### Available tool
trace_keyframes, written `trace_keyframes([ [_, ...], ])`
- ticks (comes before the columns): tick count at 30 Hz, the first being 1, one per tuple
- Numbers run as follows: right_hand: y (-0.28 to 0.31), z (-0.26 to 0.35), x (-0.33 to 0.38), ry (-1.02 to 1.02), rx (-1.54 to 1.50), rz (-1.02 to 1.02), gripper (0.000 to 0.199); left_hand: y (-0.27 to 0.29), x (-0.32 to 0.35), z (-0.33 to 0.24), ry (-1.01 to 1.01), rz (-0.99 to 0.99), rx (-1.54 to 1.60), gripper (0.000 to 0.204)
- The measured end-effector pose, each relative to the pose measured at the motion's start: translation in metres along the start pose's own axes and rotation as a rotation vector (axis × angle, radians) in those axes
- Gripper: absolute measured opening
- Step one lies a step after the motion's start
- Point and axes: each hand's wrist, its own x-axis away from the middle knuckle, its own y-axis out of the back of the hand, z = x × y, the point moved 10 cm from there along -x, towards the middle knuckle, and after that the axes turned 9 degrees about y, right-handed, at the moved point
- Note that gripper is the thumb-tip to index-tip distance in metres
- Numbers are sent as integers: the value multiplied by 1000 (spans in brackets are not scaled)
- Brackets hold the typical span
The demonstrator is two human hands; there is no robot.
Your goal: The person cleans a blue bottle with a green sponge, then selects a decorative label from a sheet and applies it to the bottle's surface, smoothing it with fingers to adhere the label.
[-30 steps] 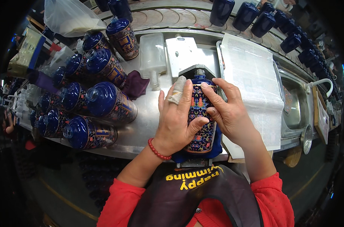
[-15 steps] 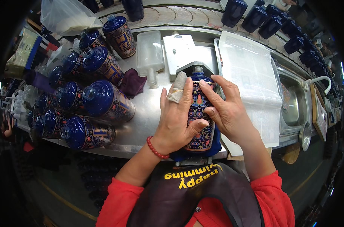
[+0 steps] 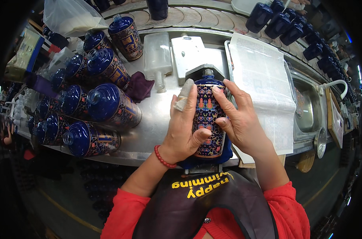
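Observation:
A dark blue glass bottle (image 3: pixel 209 119) with a flowered wrap of red, orange and gold lies neck-away in front of me, on a dark blue cloth (image 3: pixel 225 155) in a metal cradle (image 3: pixel 206 68). My left hand (image 3: pixel 185 125) clasps its left side, fingers straight along the edge and thumb over the front. A grey covering wraps one finger, and a red bead bracelet (image 3: pixel 163 157) circles that wrist. From the right, my right hand (image 3: pixel 238 115) grips the bottle, its fingers slightly spread, with fingertips and thumb at the wrap's right edge. The bottle's underside is hidden.
Several decorated blue bottles (image 3: pixel 105 103) stand at left by a purple cloth (image 3: pixel 140 86). A clear empty-looking bottle (image 3: pixel 156 55) lies beside a white box (image 3: pixel 185 51). White sheets (image 3: pixel 260 87) cover the right, before a sink (image 3: pixel 308 111). Plain blue bottles (image 3: pixel 260 18) line a conveyor (image 3: pixel 193 15).
The bottle has turned slightly, showing more of its flowered front. Both hands stay on its sides, the left shifted a little left. Plain bottles on the conveyor moved right.

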Motion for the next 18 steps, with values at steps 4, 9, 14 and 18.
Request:
trace_keyframes([
  [4, 0, 1, 1, 4, 11, 7, 54, -1, 2, 4, 7, -9, 27, 107],
  [9, 0, 5, 0, 39, 49, -9, 56, 0, 1, 4, -13, 7, -52, 105],
  [14, 4, 3, 3, 43, -12, -87, 67, 4, 5, -24, -186, -70, -335, 93],
  [18, 1, 0, 5, 46, -15, -82, 69, 1, 1, -26, -135, -57, -486, 94],
])
